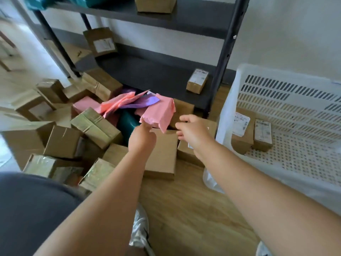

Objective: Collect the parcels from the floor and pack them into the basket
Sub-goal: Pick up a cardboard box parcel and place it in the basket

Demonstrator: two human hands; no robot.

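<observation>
Pink parcel (pixel 158 111): soft mailer, atop the floor pile (pixel 96 126), left of the white basket (pixel 295 108). Your left hand (pixel 142 138) touches its lower corner; whether it pinches, you cannot tell. Your right hand (pixel 191 131) hovers beside it, released. Take both sides before lifting; the wrapper looks floppy.

Both bare arms stretch forward and down, side by side. The left hand (pixel 142 138) shows its back, its fingertips at the edge of a pink parcel (pixel 160 113); whether they pinch it is hidden. The right hand (pixel 191 133) hovers with fingers spread and loosely curled, holding nothing.
</observation>
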